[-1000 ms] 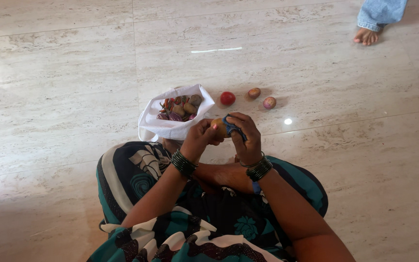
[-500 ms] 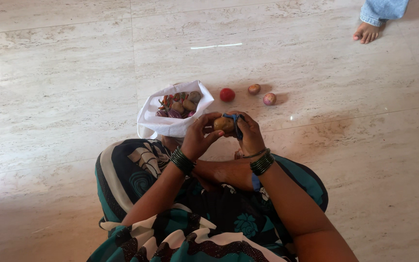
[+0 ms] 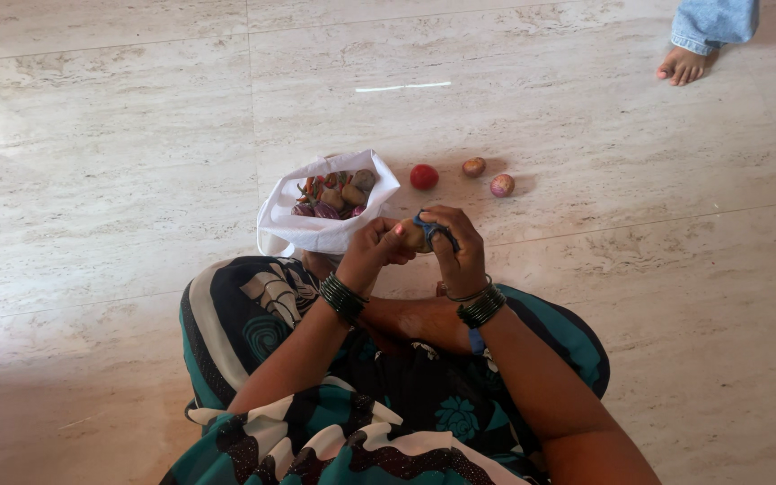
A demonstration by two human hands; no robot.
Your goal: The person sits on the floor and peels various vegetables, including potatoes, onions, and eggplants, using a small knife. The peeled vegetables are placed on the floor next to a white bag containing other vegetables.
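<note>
The potato (image 3: 414,235) is mostly covered by the left hand (image 3: 373,253) and right hand (image 3: 456,251), and the blue peeler (image 3: 433,226) shows only in part. Deeper contents of the white bag (image 3: 316,232) are hidden. The top edge cuts off a bystander's foot (image 3: 683,63) above the ankle.

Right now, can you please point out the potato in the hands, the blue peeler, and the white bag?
potato (image 3: 412,235), head view, on its brown skin between both hands.
blue peeler (image 3: 430,224), head view, on its blue frame.
white bag (image 3: 316,235), head view, on its front wall.
</note>
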